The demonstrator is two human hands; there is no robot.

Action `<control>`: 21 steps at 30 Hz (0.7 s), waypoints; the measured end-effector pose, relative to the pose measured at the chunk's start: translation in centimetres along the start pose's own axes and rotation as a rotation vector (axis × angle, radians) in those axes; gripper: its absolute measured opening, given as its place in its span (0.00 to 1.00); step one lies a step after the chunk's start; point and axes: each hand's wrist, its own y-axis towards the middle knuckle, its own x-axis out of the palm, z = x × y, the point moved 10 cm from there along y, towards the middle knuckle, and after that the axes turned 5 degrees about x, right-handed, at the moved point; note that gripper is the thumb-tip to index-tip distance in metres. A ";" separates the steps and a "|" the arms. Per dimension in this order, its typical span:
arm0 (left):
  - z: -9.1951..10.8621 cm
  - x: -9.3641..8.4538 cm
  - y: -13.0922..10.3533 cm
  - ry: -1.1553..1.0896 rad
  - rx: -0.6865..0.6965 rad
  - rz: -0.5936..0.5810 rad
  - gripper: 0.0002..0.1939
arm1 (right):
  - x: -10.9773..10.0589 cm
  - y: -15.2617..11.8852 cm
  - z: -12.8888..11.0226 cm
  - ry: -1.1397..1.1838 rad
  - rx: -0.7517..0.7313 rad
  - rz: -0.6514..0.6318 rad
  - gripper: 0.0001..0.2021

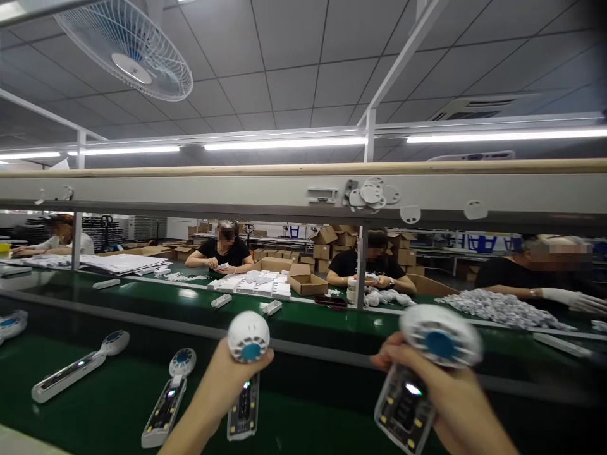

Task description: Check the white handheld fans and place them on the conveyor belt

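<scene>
Keeping lit boards [244,401] unpressed is advised; white device [247,323] clamped in left hand [226,373], lower centre, second device [439,328] in right hand [448,382], lower right.

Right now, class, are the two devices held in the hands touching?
Apart. The head view shows a gap, with green surface between the left-hand device and right-hand device.

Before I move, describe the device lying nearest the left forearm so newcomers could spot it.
Find the nearest green surface. Left of the left forearm lies the round-headed device. It lies more end-on to the camera than its left neighbour.
</scene>
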 end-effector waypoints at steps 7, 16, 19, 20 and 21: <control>-11.2 2.4 3.6 0.319 -0.122 -0.195 0.12 | 4.1 1.0 9.0 -0.661 0.296 -0.186 0.12; -9.3 0.8 3.3 0.810 -0.050 -0.162 0.19 | 2.6 0.8 11.9 -1.243 0.376 -0.243 0.12; -3.0 1.2 0.9 0.694 0.142 -0.255 0.11 | 3.1 0.2 10.1 -1.272 0.311 -0.232 0.12; -1.4 1.5 -0.5 0.617 0.187 -0.314 0.09 | 3.2 0.0 9.2 -1.269 0.277 -0.221 0.12; -0.4 1.7 -2.2 0.539 0.207 -0.370 0.08 | 3.4 -0.1 8.2 -1.262 0.238 -0.208 0.13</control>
